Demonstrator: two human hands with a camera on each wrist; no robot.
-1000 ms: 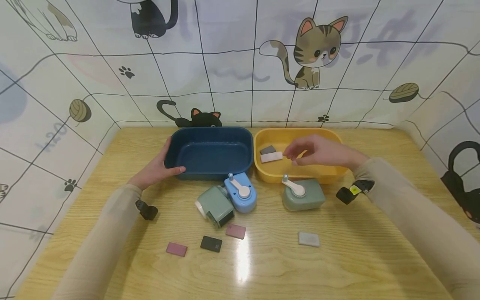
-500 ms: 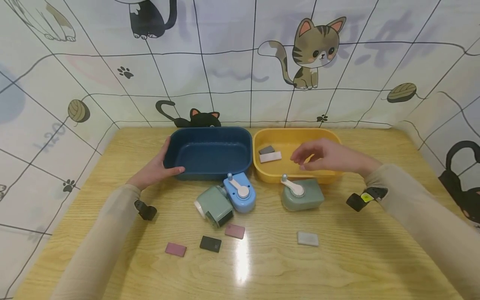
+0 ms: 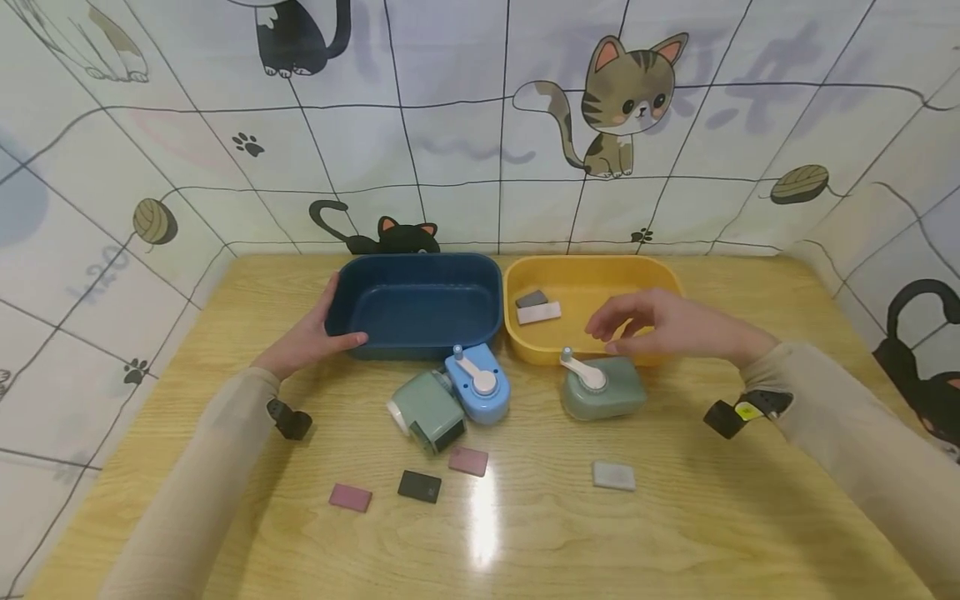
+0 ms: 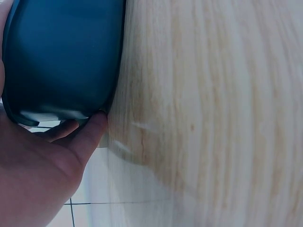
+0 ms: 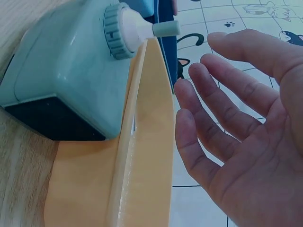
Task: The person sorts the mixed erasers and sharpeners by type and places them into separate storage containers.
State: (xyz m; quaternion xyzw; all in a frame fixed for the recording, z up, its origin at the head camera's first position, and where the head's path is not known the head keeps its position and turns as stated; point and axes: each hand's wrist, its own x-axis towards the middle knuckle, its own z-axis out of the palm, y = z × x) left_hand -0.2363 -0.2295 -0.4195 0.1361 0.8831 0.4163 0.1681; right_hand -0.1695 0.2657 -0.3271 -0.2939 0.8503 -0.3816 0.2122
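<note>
Since a second ago, the right hand (image 3: 663, 323) has pulled back, so now its fingertips are farther from the white block (image 3: 538, 312). Its fingers hang loosely bent and part open, with nothing in them.

Under both hands is the wood table (image 3: 712, 500). Two bins sit side by side on it, maybe so they are both easy to reach. The left hand (image 3: 303, 342) grips the end of the blue bin (image 3: 420, 308) with bent fingers, its thumb along the near side, perhaps to stop it from sliding. The yellow bin (image 3: 592, 275) is just below the right fingers.

Closer to the person than the right fingers is a green box (image 3: 611, 392) with a white handle. Between the two hands, also nearer the person, a second green box (image 3: 431, 408) lies beside a blue box (image 3: 486, 404).

The white block is inside the yellow bin, past the right fingertips on the side toward the blue bin. A grey block (image 3: 531, 298) lies just behind it. Well away from all the fingers, four flat bits are spread out, like the black piece (image 3: 419, 487), maybe so each can be picked up alone.
</note>
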